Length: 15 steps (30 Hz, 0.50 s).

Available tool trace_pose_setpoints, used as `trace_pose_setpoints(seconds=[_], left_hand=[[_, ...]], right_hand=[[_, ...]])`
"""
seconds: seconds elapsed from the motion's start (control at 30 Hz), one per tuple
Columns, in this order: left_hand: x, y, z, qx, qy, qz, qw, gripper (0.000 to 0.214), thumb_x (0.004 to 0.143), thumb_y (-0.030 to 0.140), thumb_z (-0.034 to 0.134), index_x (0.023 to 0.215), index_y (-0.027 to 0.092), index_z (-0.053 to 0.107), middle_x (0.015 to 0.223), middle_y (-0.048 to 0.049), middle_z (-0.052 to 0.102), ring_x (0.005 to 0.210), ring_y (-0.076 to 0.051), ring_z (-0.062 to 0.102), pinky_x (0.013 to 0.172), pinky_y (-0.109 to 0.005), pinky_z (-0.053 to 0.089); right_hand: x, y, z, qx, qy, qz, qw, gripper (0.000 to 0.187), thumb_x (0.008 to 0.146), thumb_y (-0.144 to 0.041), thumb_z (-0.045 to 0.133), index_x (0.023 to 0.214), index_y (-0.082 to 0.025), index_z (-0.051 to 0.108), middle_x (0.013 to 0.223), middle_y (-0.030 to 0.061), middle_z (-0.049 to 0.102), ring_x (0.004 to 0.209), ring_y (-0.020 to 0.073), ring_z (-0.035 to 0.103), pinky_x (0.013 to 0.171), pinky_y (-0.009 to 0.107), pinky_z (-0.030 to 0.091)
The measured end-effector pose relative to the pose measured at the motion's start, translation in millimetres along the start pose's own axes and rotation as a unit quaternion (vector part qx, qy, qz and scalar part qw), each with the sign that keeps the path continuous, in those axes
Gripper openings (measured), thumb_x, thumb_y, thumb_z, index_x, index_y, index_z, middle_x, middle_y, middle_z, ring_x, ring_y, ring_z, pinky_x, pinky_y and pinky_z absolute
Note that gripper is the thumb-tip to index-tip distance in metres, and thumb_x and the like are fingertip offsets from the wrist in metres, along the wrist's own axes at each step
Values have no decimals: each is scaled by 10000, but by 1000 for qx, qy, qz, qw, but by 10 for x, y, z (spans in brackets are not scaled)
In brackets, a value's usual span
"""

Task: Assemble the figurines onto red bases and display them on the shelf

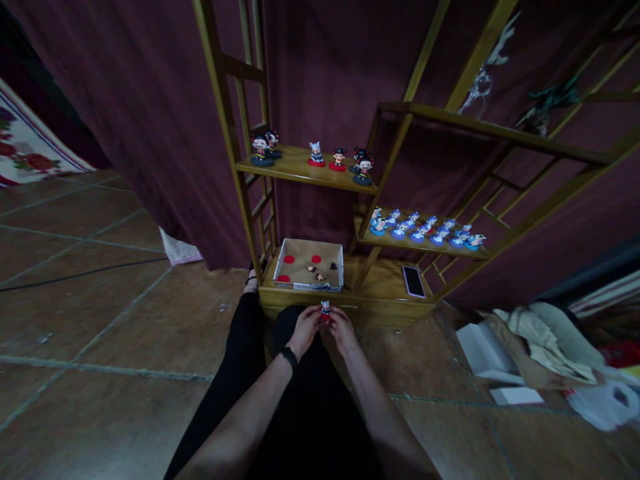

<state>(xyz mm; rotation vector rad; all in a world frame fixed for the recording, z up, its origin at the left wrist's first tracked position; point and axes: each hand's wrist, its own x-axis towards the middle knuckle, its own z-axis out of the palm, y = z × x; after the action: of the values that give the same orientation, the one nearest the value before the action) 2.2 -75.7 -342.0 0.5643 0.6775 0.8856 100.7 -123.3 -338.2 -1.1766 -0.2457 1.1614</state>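
Observation:
A small figurine (pixel 325 307) with a pale, eared head and a red round base is held between my two hands above my lap. My left hand (pixel 306 328) grips it from the left with closed fingers, and a dark band circles that wrist. From the other side my right hand (pixel 343 329) pinches the figurine near its base. Just beyond them, a shallow cardboard box (pixel 343 268) rests on the bottom shelf. Red discs (pixel 316 259) and several small dark figure parts (pixel 320 276) lie inside it. A similar figurine (pixel 315 154) stands on the upper shelf.
The wooden shelf unit (pixel 305 175) carries more dark-haired figurines (pixel 363 171). Several blue-and-white figurines (pixel 421 232) crowd the middle right shelf. A phone (pixel 414 281) lies at lower right. White boxes (pixel 487 352) and a plastic bag (pixel 605 403) are on the floor at right.

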Motion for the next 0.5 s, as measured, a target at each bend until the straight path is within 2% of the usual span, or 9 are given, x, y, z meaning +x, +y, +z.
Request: trace_pose_setpoints(seconds=[0.23,0.5], left_hand=[[-15,0,14,-6,8,1,1000,239,617,182,725,828,120,630,794,-79,677,661,-146,636,651,-286,508],[-5,0,15,9,7,12,1000,238,591,171,734,803,121,637,786,-67,664,667,-145,623,658,-296,503]], right_hand=[[2,33,4,-26,-21,-36,999,353,553,-329,736,881,-219,666,842,18,701,704,145,623,628,256,477],[33,29,3,-38,-35,-44,998,371,544,-311,734,894,-208,667,913,33,694,823,182,622,666,270,482]])
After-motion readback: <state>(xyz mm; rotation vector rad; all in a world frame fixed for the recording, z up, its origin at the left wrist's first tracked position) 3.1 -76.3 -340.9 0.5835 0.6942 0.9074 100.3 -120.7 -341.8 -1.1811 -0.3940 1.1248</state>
